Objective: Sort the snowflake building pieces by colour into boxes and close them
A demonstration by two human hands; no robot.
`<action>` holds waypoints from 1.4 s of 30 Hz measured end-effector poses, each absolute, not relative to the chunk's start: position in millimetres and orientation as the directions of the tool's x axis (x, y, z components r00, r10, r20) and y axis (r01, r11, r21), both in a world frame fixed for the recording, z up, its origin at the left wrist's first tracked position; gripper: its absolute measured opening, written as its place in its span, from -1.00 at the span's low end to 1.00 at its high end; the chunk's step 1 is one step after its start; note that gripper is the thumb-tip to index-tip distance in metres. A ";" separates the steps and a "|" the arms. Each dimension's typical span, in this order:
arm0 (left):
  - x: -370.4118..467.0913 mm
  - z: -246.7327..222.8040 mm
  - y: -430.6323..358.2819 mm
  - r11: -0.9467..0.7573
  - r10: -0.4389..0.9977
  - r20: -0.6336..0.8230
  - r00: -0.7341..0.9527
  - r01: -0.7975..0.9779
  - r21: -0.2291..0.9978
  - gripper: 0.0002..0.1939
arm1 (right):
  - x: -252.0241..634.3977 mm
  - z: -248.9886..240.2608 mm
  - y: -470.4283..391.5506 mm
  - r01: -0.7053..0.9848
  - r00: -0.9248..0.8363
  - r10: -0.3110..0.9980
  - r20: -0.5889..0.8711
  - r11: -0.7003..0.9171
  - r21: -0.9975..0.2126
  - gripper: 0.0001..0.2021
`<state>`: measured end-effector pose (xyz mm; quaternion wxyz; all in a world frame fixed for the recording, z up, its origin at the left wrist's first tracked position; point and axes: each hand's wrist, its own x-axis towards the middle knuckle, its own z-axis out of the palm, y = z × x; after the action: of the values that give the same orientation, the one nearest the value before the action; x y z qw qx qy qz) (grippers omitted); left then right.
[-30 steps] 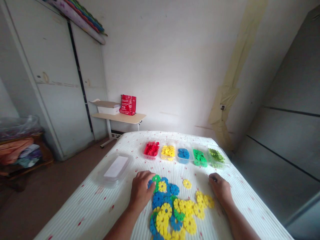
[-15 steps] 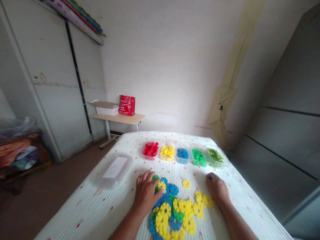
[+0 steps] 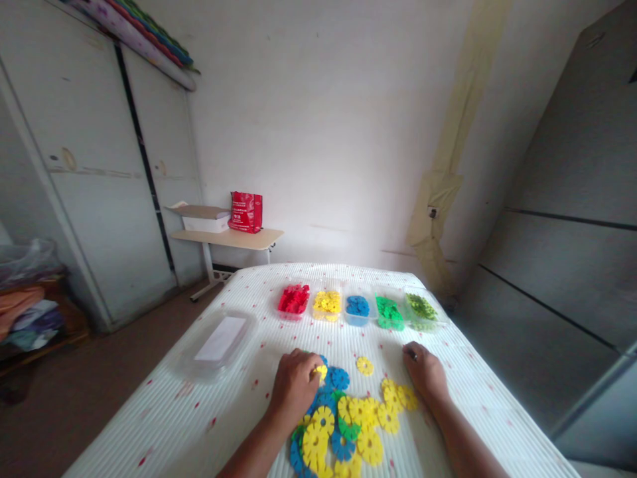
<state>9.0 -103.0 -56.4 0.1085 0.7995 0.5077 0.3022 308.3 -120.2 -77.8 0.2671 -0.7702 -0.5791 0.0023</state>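
Observation:
My left hand [image 3: 296,382] is at the pile's far left edge, its fingers curled and thumb pressed in. Between thumb and fingers shows a yellow snowflake disc [image 3: 321,372], partly hidden by the hand. Blue snowflake discs [image 3: 340,379] lie just right of it, with more yellow discs [image 3: 368,446] and a few green discs [image 3: 348,430] spread toward me. My right hand [image 3: 426,373] rests on the cloth right of the pile, curled closed. A small dark spot shows by its thumb, but what it holds, if anything, is hidden. One yellow disc [image 3: 365,366] lies apart between the hands.
Clear tubs stand in a row across the table: red pieces [image 3: 293,300], yellow pieces [image 3: 327,304], blue pieces [image 3: 357,307], green pieces [image 3: 389,313] and light green pieces [image 3: 421,308]. A clear lidded box [image 3: 213,345] with a white label lies at the left on the patterned cloth.
My left hand's fingers have closed from a spread pose around the yellow disc at the pile's edge. The right hand stays closed in nearly the same place. The view has shifted slightly.

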 end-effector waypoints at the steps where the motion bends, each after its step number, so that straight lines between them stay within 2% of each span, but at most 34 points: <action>1: 13.7 -54.3 -101.9 -0.463 0.881 0.363 0.305 0.719 0.519 -0.80 | 308.4 -78.0 -120.1 0.891 0.329 0.893 0.308 -0.186 -0.414 -0.84; 4: 36.6 -48.7 -96.2 -0.452 0.892 0.317 0.322 0.626 0.636 -0.79 | 308.5 -78.0 -119.9 0.891 0.328 0.889 0.319 -0.179 -0.417 -0.85; 6: 56.9 -47.0 -90.5 -0.458 0.885 0.285 0.367 0.589 0.665 -0.78 | 308.3 -78.1 -119.7 0.891 0.324 0.888 0.326 -0.171 -0.421 -0.85; 11: 100.9 -50.7 -75.2 -0.508 0.849 0.237 0.472 0.606 0.613 -0.77 | 308.3 -79.6 -119.1 0.886 0.339 0.882 0.327 -0.182 -0.426 -0.84; 16: 109.9 -54.7 -68.5 -0.544 0.826 0.192 0.530 0.659 0.520 -0.71 | 308.1 -79.5 -119.4 0.886 0.336 0.883 0.327 -0.179 -0.428 -0.82; 22: 106.4 -54.0 -70.5 -0.538 0.826 0.149 0.543 0.682 0.496 -0.79 | 306.1 -76.2 -120.0 0.887 0.338 0.880 0.334 -0.178 -0.427 -0.83; 25: 105.5 -56.6 -75.4 -0.517 0.839 0.159 0.520 0.673 0.529 -0.75 | 306.3 -76.3 -120.1 0.885 0.339 0.883 0.324 -0.182 -0.428 -0.84; 29: 97.6 -55.2 -70.8 -0.472 0.862 0.175 0.475 0.631 0.615 -0.84 | 307.4 -78.2 -119.4 0.887 0.335 0.886 0.321 -0.183 -0.423 -0.84; 33: 83.3 -34.1 -31.8 -0.351 0.930 0.190 0.315 0.603 0.716 -0.89 | 307.5 -78.9 -118.9 0.895 0.327 0.890 0.318 -0.184 -0.407 -0.85; 38: 64.1 -6.9 19.0 -0.253 0.962 0.266 0.069 0.594 0.764 -0.60 | 306.4 -76.9 -119.4 0.895 0.330 0.890 0.315 -0.189 -0.404 -0.85; 40: 54.6 -6.5 20.4 -0.251 0.955 0.296 0.027 0.608 0.753 -0.60 | 306.1 -76.7 -119.3 0.895 0.326 0.891 0.314 -0.185 -0.406 -0.84; 42: 42.7 -11.8 9.7 -0.267 0.946 0.324 0.024 0.623 0.735 -0.67 | 306.2 -77.1 -119.2 0.895 0.327 0.891 0.315 -0.185 -0.405 -0.83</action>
<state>42.7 9.7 -11.8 0.2004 0.6869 0.5711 0.4022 306.2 -119.2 -77.1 0.2661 -0.7698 -0.5801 -0.0042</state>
